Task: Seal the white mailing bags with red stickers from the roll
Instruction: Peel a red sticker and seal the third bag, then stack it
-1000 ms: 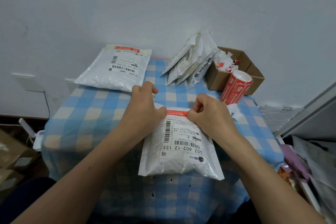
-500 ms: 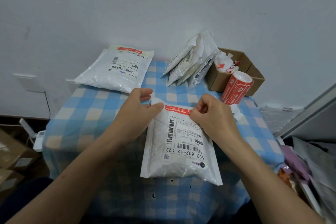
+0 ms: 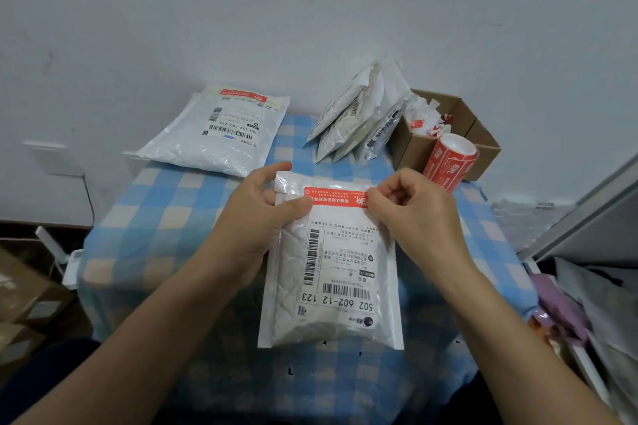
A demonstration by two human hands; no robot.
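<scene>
Now my left hand (image 3: pixel 255 214) grips the top left corner of the soft, padded white plastic mailing bag (image 3: pixel 331 286), thumb on its face, over the blue-checked table (image 3: pixel 155 217). My right hand (image 3: pixel 411 214), fingers curled, pinches the right end of the red paper sticker (image 3: pixel 335 197) lying across the flap. I judge the bag light and floppy, best held by its corners.
</scene>
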